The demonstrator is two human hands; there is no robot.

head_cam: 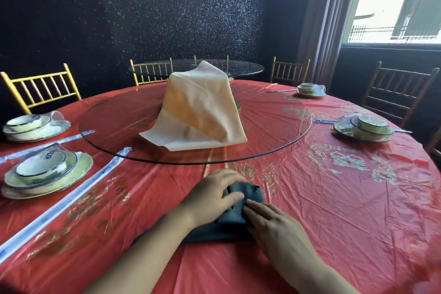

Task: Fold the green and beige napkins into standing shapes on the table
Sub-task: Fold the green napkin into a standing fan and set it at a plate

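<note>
Fingers of the left hand curl round the green napkin at lower centre on the table, the right hand pressing it flat-fingered, fold unfinished, while the beige napkin already stands on the glass turntable.

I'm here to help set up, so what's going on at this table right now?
A person is folding the green napkin on the red tablecloth. The left hand holds its bunched far end while the right hand presses straight fingers on it. It lies low, not yet standing. The beige napkin stands peaked on the glass turntable.
</note>
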